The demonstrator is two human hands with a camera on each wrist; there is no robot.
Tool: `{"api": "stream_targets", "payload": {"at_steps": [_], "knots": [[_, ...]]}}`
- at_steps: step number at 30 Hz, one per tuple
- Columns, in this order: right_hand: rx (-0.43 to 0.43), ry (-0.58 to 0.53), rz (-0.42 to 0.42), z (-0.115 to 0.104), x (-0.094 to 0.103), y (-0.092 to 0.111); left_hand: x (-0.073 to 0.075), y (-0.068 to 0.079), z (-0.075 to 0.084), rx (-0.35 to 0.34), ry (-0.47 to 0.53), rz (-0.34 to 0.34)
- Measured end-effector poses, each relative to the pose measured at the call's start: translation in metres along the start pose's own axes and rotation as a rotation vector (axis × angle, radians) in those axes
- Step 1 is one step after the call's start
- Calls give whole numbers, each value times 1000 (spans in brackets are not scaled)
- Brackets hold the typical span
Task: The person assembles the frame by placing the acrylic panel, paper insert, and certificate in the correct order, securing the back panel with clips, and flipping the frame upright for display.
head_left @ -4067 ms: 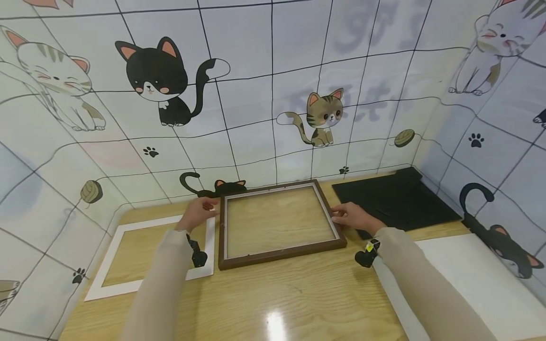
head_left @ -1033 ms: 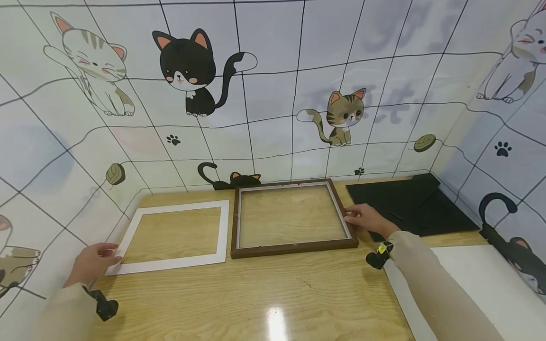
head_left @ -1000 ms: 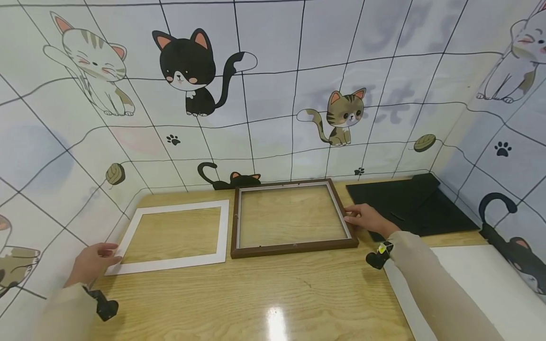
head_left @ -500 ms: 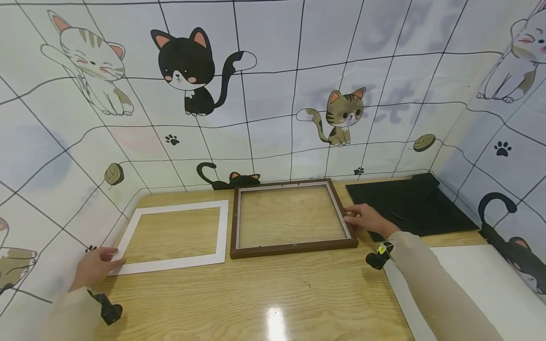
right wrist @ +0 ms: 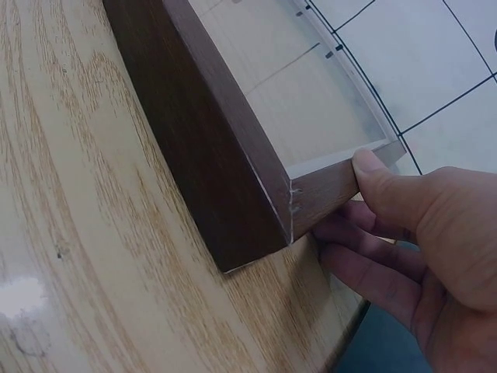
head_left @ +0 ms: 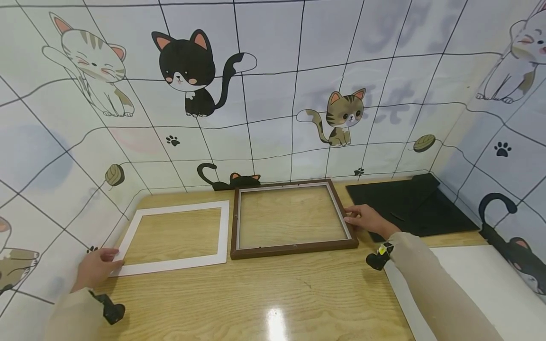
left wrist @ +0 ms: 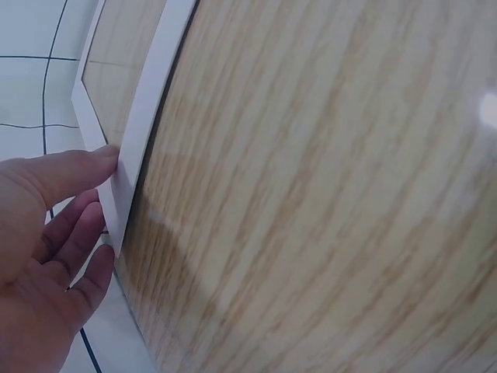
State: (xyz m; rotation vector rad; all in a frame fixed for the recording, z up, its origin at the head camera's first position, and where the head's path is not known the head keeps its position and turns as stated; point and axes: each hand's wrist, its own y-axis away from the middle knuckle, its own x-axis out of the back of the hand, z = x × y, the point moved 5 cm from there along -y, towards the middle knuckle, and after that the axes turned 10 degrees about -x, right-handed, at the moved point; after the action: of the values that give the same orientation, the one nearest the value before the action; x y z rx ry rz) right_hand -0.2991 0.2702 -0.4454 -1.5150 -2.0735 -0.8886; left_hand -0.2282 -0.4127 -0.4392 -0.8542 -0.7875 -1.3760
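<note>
A brown picture frame (head_left: 294, 247) lies flat at the back middle of the table, its pale inner lip facing up and a clear sheet showing across its opening in the right wrist view. My right hand (head_left: 366, 220) grips its right side, thumb (right wrist: 380, 175) on the top face and the other fingers curled against the outer side. Left of the frame lies a white mat board (head_left: 223, 232) with a rectangular window. At its front left corner my left hand (head_left: 95, 267) pinches the left border, with the thumb (left wrist: 81, 167) on top and fingers at the edge.
A black backing panel (head_left: 409, 208) lies at the back right, partly behind my right hand. In front of it is a large white sheet (head_left: 482, 284), overlapped by my right sleeve. Cat-printed walls (head_left: 264, 94) close off the back and both sides of the wooden table (head_left: 239, 303).
Some seconds ago my left hand was at the brown frame's left side; it has moved left to the mat's outer border and edged slightly rightward onto it. My right hand stays on the frame.
</note>
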Motion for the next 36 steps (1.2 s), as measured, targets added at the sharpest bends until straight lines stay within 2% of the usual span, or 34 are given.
{"api": "stream_targets", "payload": {"at_steps": [9,18,25,30,36], "knots": [[6,-16,-10,0,-1,1,-3,0,-2,58,53,10],[-4,-9,-5,1,-1,0,1,-1,11,11,59,-36],[-12,-11,0,1,0,0,2,-2,10,-45,38,-85],[-16,-13,2,1,0,1,3,-4,8,-12,89,-115],[-23,-27,-5,0,0,1,14,-4,12,15,129,-136]]}}
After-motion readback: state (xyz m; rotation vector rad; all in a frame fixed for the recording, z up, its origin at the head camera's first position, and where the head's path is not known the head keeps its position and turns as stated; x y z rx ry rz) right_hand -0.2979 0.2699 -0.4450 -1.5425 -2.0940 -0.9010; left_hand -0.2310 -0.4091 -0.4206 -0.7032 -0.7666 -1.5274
